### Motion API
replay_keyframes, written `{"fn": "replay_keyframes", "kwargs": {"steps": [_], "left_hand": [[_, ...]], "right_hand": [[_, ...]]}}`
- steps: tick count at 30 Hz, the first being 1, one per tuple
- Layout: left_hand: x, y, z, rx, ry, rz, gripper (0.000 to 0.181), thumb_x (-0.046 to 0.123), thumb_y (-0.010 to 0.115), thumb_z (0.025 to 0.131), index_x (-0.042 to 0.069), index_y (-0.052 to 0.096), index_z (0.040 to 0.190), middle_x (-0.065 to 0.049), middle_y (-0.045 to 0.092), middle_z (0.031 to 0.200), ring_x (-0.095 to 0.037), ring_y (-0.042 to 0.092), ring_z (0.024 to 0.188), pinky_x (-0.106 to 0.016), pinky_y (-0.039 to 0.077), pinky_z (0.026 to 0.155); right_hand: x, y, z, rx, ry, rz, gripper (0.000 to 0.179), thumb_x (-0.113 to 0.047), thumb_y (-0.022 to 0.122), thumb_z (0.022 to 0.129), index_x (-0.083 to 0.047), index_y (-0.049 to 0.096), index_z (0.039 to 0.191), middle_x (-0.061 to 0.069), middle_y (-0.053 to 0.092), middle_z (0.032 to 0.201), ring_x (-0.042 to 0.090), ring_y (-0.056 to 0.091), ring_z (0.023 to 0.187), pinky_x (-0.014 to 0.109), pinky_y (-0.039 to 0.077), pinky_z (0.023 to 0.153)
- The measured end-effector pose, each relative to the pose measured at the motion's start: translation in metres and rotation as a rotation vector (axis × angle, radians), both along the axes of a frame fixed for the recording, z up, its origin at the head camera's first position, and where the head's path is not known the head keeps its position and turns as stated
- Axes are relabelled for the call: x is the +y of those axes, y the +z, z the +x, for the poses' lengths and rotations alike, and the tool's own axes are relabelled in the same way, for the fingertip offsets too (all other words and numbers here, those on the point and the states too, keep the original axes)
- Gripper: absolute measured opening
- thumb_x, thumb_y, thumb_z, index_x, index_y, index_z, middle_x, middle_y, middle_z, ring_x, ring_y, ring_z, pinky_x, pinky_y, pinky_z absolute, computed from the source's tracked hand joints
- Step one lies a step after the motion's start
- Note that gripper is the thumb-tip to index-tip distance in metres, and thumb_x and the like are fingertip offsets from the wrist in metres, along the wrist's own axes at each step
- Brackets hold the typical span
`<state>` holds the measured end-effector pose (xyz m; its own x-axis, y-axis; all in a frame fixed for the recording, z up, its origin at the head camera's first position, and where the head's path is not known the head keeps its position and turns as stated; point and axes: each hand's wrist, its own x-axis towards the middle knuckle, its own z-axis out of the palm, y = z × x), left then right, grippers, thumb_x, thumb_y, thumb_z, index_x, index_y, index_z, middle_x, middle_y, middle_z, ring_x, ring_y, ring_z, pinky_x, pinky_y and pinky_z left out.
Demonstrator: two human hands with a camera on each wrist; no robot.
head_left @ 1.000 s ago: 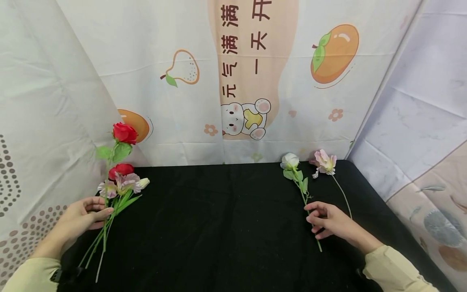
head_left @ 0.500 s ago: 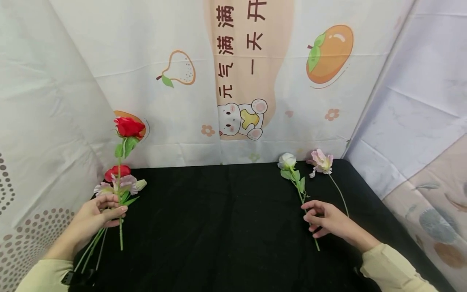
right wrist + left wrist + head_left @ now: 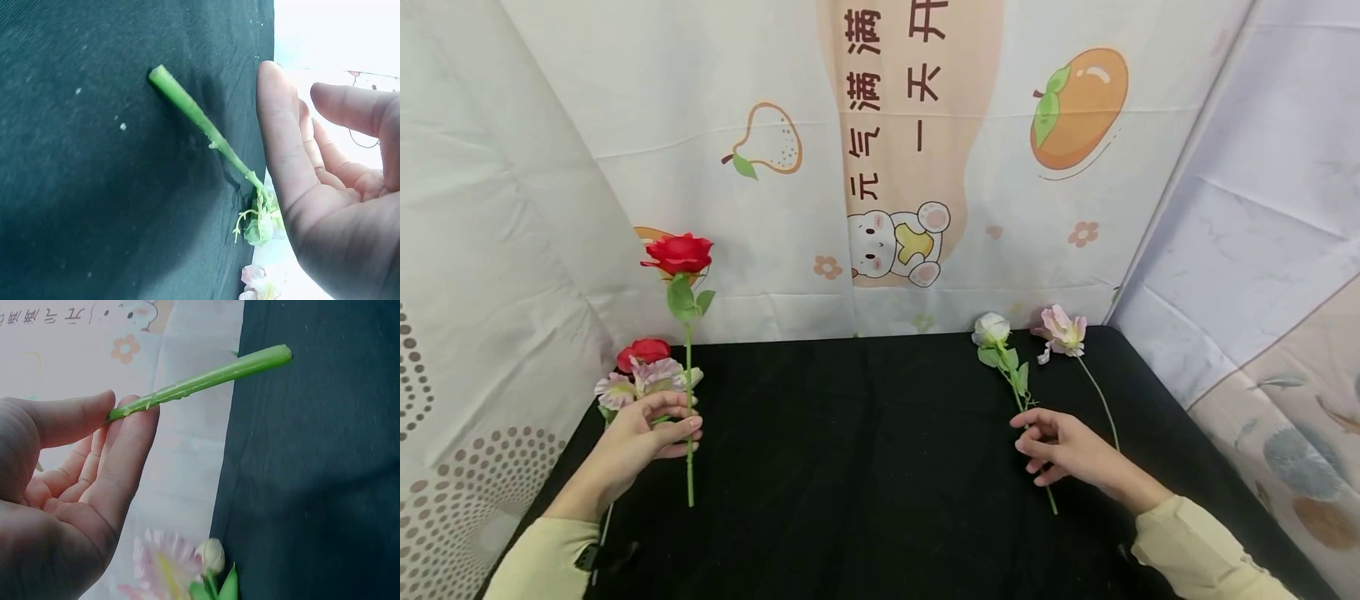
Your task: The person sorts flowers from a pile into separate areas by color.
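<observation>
My left hand (image 3: 638, 435) pinches the green stem of a red rose (image 3: 679, 254) between thumb and fingers, holding it upright with the bloom in front of the curtain. In the left wrist view the bare end of the stem (image 3: 250, 364) sticks out past the fingertips. My right hand (image 3: 1070, 447) hovers over the lower stem of a white rose (image 3: 992, 330) on the black cloth. Its thumb and fingers are apart and hold nothing. The right wrist view shows that rose's stem (image 3: 197, 115) lying beside the hand.
Behind my left hand lie another red rose (image 3: 642, 353), pale pink flowers (image 3: 657, 375) and a white bud, partly hidden. A pink flower (image 3: 1063, 332) with a thin stem lies right of the white rose. Printed curtains (image 3: 760, 250) border the black cloth (image 3: 857, 467).
My left hand has drawn the red rose rightward, away from the other flowers, turning its stem upright. My right hand has stayed nearly in place over the white rose.
</observation>
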<state>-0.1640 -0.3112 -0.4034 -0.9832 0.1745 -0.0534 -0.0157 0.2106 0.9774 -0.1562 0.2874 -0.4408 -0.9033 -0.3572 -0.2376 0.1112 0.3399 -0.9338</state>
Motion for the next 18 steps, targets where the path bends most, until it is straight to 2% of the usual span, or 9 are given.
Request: {"fn": "replay_keyframes", "kwargs": {"steps": [10,18], "left_hand": [[0.021,0.002,-0.006,0.002,-0.047,0.062,0.031,0.005,0.066,0.099,-0.003,0.050,0.124,-0.010,0.062,0.106,-0.019,0.072,0.090,-0.043,0.060,0.081],[0.036,-0.002,-0.013,0.028,-0.079,0.062,0.030,0.007,0.067,0.099,-0.003,0.052,0.122,-0.011,0.062,0.105,-0.021,0.072,0.089,-0.043,0.060,0.080]], "right_hand": [[-0.002,-0.005,-0.001,0.011,0.024,0.004,0.050,-0.014,0.065,0.101,0.010,0.043,0.140,0.022,0.061,0.106,0.029,0.067,0.081,0.045,0.062,0.066],[-0.004,-0.005,-0.002,0.012,0.021,0.000,0.051,-0.014,0.065,0.101,0.010,0.042,0.140,0.023,0.061,0.105,0.029,0.067,0.081,0.045,0.062,0.066]]}}
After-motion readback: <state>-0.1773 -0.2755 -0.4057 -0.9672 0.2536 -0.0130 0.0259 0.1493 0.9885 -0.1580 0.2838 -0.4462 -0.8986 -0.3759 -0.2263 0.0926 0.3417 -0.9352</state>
